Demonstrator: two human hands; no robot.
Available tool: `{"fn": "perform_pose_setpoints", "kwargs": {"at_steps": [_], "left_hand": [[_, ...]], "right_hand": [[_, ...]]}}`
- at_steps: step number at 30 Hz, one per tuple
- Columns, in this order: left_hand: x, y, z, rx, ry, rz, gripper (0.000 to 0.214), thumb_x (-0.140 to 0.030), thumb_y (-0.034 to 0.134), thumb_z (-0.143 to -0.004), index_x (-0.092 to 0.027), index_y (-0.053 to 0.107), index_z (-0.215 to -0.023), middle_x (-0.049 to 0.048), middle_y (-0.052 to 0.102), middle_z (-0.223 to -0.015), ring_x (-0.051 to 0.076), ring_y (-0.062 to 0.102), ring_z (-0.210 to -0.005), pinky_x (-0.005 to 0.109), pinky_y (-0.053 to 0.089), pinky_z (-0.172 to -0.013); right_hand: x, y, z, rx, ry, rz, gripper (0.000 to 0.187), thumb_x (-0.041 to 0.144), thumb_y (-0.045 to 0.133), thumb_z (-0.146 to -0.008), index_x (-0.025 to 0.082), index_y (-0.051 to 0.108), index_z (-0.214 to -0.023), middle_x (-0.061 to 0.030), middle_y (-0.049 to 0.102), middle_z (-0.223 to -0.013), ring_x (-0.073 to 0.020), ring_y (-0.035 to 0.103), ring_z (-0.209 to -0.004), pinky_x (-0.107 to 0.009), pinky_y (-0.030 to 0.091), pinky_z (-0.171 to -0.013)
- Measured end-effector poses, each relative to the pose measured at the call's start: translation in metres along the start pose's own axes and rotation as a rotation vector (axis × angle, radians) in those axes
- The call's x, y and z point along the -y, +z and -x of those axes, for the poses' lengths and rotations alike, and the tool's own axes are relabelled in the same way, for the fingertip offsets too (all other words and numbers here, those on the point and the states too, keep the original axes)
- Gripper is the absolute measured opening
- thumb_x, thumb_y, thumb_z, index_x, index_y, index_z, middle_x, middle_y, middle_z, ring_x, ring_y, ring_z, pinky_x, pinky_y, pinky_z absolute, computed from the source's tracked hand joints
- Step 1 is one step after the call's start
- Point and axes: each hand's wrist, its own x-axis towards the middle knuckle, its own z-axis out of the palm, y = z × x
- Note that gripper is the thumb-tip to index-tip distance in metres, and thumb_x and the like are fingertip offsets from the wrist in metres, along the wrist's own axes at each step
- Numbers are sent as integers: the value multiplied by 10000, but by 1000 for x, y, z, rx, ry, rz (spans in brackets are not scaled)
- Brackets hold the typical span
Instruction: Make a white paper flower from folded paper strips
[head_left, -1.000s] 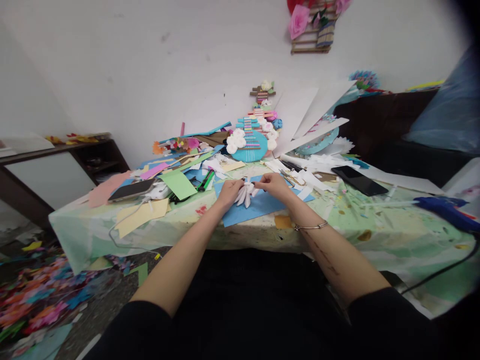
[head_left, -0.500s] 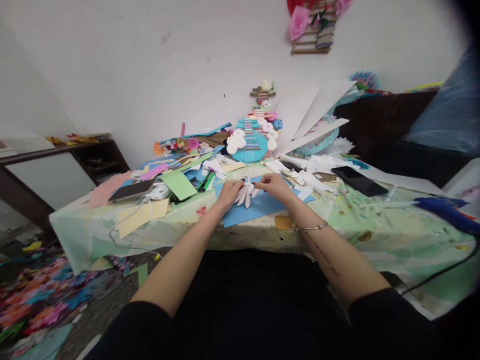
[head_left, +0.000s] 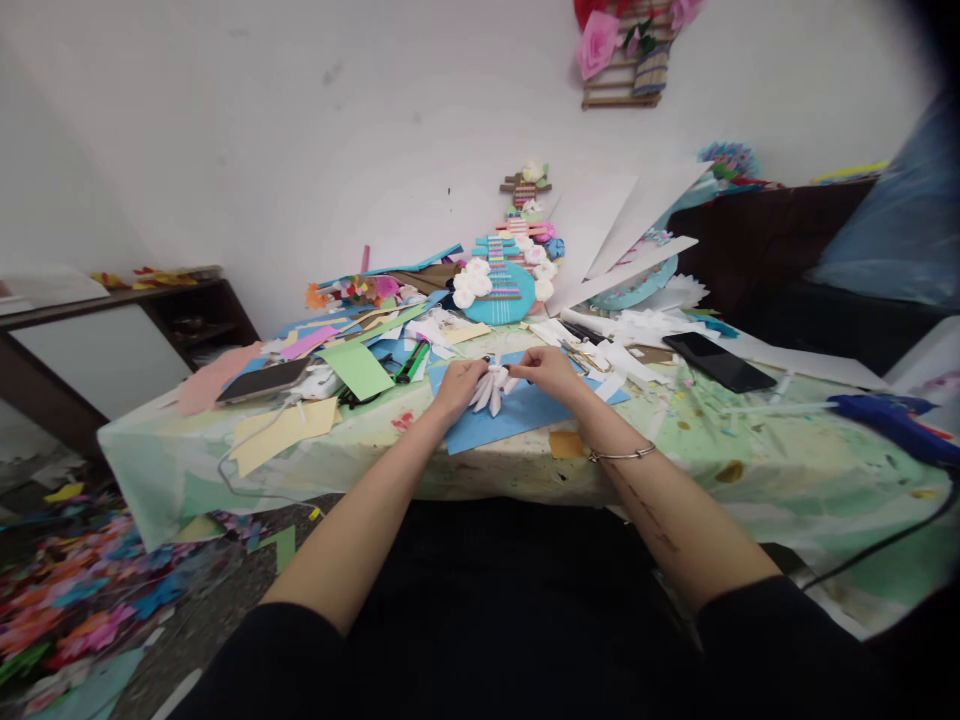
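Observation:
Between my two hands is a white paper flower (head_left: 491, 391) with several narrow petals hanging down. My left hand (head_left: 460, 388) pinches its left side, fingers closed. From the other side my right hand (head_left: 551, 370) grips its upper right edge between thumb and fingers. Below the flower lies a blue sheet of paper (head_left: 495, 428) on the table. White paper strips (head_left: 630, 362) and a pair of scissors (head_left: 576, 358) lie just beyond my right hand. A green utility knife (head_left: 412, 362) rests to the left of my left hand.
A blue glue gun (head_left: 892, 420) and a black phone (head_left: 718, 362) lie on the right. On the left are another phone (head_left: 262, 382), a green paper (head_left: 356, 371) and a cable. A turquoise paper lute with flowers (head_left: 501, 295) leans on the wall.

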Motion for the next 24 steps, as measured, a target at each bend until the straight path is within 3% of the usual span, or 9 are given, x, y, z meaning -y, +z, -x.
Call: {"fn": "perform_pose_setpoints", "kwargs": {"at_steps": [24], "left_hand": [[-4, 0, 2, -3, -16, 0, 331, -341, 474, -726, -176, 390, -451, -56, 331, -414, 81, 267, -443, 255, 206, -472]], "right_hand": [[-1, 1, -1, -2, -5, 0, 319, 462, 646, -644, 164, 558, -574, 9, 539, -525, -114, 464, -543, -232, 290, -509]]}}
